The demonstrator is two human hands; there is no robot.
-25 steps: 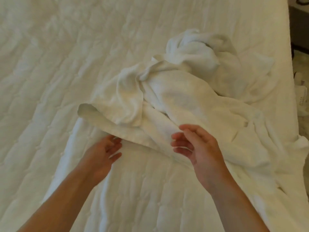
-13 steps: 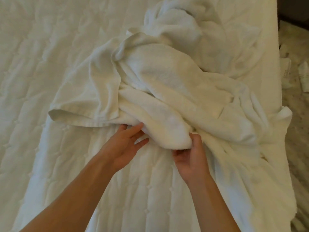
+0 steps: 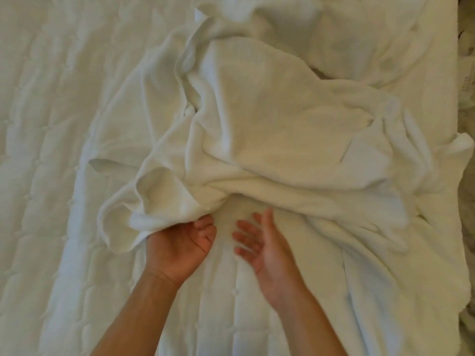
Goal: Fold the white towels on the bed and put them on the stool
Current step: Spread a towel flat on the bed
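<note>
A crumpled white towel (image 3: 270, 129) lies heaped across the middle of the quilted white bed (image 3: 51, 150). More white towel cloth (image 3: 347, 34) is bunched behind it at the top right. My left hand (image 3: 180, 247) grips the towel's near edge, its fingers curled into the folds at the lower left of the heap. My right hand (image 3: 259, 242) hovers just beside it, palm up, fingers spread, holding nothing. The stool is out of view.
The bed's right edge (image 3: 460, 98) runs down the right side, with a strip of floor and small pale items (image 3: 466, 80) beyond it. Flat quilted cover fills the left half and the near part of the bed.
The view has moved closer to the heap. My left hand has closed on the towel's near edge. My right hand has let go of the fold it held and opened.
</note>
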